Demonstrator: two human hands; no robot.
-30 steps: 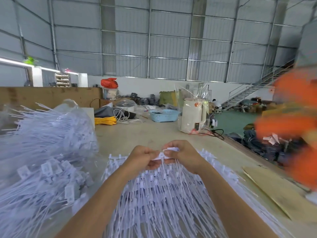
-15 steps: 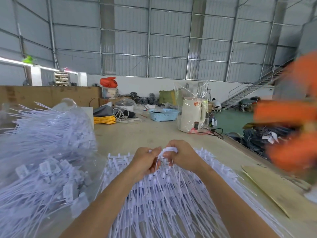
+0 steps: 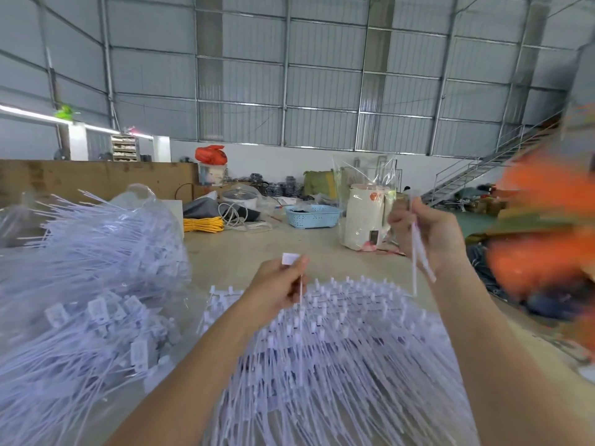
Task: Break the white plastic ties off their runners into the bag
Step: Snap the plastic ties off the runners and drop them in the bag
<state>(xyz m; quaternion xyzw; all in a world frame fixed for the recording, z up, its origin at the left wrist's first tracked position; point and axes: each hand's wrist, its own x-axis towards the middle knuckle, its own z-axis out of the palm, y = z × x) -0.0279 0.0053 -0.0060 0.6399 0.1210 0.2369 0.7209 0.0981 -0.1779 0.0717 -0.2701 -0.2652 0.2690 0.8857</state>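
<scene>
A wide fan of white plastic ties on their runners lies on the table in front of me. My left hand pinches a single white tie by its flat head, held upright just above the fan. My right hand is raised up and to the right, gripping a thin white runner strip that hangs down from its fingers. To the left lies a clear plastic bag stuffed with loose white ties.
On the beige table stand a cream appliance in a clear bag, a blue basket, yellow cord and cables. A blurred orange shape fills the right edge. A wooden board stands behind the bag.
My hands were together above the fan, working one piece. They have pulled apart: the right has risen to the right with the runner strip, the left keeps the freed tie.
</scene>
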